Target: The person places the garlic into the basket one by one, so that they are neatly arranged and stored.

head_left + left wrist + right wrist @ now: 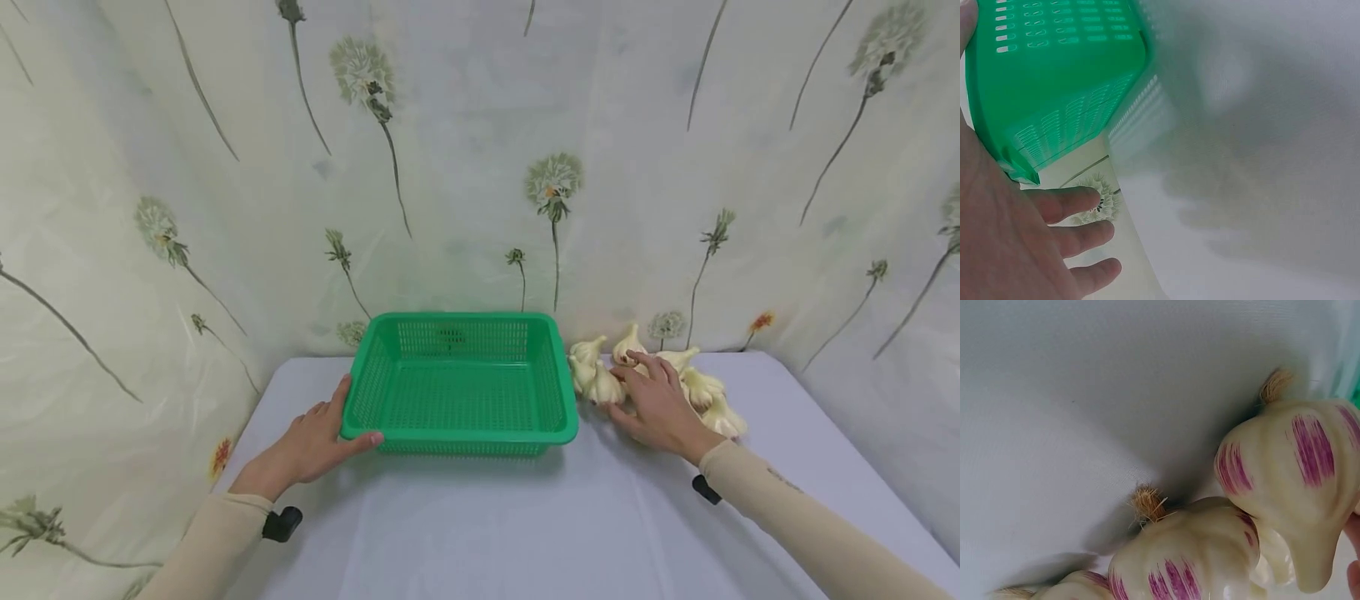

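Observation:
A green plastic basket (459, 435) with slotted walls stands on the white-covered table, its inside bare. My left hand (311, 442) rests at its near left corner, thumb along the front rim and forefinger up the left side. In the left wrist view, the other fingers (1085, 240) stretch out loosely past the basket wall (1054, 94). To the right of the basket, my right hand (660, 408) reaches over a heap of garlic bulbs, fingers spread. Its thumb and forefinger tips come close to a front garlic bulb (606, 386). Purple streaks mark a large bulb (1291, 469) in the right wrist view.
Several more garlic bulbs (722, 418) lie behind and to the right of my right hand. A curtain (457, 167) printed with dandelions hangs behind the table and along both sides. The white tablecloth (487, 525) stretches out in front of the basket.

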A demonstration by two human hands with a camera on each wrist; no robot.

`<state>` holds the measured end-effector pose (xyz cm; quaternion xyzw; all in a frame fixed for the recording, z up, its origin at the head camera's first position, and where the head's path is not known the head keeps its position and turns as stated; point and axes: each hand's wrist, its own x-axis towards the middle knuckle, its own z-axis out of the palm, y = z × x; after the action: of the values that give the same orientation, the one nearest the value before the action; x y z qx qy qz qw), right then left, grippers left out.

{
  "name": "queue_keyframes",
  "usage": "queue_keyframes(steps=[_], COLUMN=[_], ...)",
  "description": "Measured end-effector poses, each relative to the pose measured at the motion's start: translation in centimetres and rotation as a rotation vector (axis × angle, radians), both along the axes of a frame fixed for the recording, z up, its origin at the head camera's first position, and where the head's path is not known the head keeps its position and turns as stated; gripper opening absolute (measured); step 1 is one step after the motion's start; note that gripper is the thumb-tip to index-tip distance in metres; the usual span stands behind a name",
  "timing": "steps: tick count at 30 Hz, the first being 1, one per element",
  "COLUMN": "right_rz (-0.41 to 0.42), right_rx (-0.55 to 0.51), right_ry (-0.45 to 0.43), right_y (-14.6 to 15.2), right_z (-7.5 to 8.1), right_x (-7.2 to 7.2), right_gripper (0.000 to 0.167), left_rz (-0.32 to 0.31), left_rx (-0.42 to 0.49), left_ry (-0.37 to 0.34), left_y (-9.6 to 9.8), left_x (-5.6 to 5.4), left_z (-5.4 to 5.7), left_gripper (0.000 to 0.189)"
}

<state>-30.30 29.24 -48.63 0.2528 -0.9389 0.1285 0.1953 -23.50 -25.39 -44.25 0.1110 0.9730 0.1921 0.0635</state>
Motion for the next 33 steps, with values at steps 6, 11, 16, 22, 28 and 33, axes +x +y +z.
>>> queue_keyframes(steps=[6, 11, 16, 22, 28, 33], right_rz=[-0.036, -0.035, -0.035, -0.039, -0.014, 0.018], right_rx=[-0.050, -0.138, -0.253, -0.327, -0.354, -0.344], right_ry=[0.016, 0.045, 0.058, 0.000, -0.118, -0.180], right_y=[-0.2, -0.6, -1.3, -2.5, -4.5, -6.2], right_z=[0.0, 0.6, 2.0, 4.2, 6.0, 7.2], right_x=[0.0, -0.2, -0.6, -1.1, -1.6, -2.5], right_gripper=[0.052, 0.054, 0.056, 0.056, 0.058, 0.062], left_rz=[-0.001, 0.005, 0.014, 0.025, 0.027, 0.038], left_rx=[0.010, 0.012, 0.011, 0.056, 0.064, 0.072], left_ry=[0.013, 0.011, 0.007, -0.004, -0.006, -0.022], left_y=[-0.2, -0.3, -0.4, -0.3, -0.2, -0.2], left_x=[0.2, 0.2, 0.3, 0.2, 0.0, 0.0], left_z=[-0.2, -0.2, -0.3, -0.6, -0.8, -0.6], left_gripper=[0.117, 0.118, 0.118, 0.119, 0.119, 0.120])
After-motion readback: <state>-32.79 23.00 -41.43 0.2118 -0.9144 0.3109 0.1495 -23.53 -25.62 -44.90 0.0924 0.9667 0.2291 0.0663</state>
